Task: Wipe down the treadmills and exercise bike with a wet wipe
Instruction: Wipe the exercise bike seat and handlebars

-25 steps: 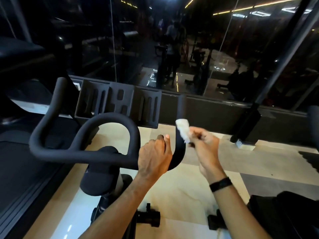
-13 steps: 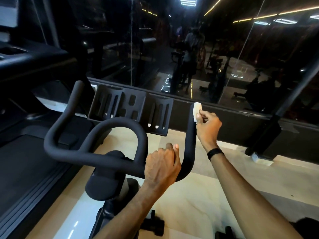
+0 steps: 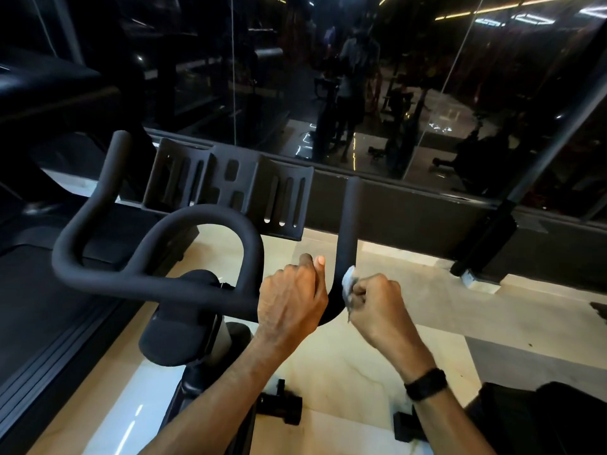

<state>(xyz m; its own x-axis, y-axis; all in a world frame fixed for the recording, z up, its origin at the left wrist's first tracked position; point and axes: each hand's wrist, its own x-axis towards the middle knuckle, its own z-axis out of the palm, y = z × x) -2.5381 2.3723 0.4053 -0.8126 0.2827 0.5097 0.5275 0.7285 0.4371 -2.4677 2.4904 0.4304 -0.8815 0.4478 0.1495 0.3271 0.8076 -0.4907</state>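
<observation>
Fingers of the right hand point(image 3: 377, 303) are curled tight into a fist just right of the frame's centre, pinching a crumpled white wet wipe point(image 3: 348, 281) whose top pokes out above the knuckles and presses against the lower curve of the right handlebar horn point(image 3: 348, 224). Fingers of the left hand point(image 3: 290, 300) wrap round the handlebar's cross tube point(image 3: 157, 285) just left of that curve, thumb tip raised with its nail facing up.

Largest in view is the dark mirror wall point(image 3: 427, 93) across the upper half, with strip lights and dim gym gear reflected in it. Below it, pale marbled floor tiles point(image 3: 361, 356) fill the lower centre and right. A treadmill point(image 3: 39, 307) runs along the left edge, black and in shadow. The exercise bike point(image 3: 177, 336) takes up the middle: matte black looped handlebars, a slotted tray point(image 3: 230, 188) behind them, and a rounded black post cover below. Its left horn rises toward the upper left, its right horn stands upright just right of centre.

Both forearms come in from the bottom edge, bare, angled up toward the centre. The right wrist wears a black band point(image 3: 426, 384). The wipe looks small and wadded, greyish at its lower folds.
</observation>
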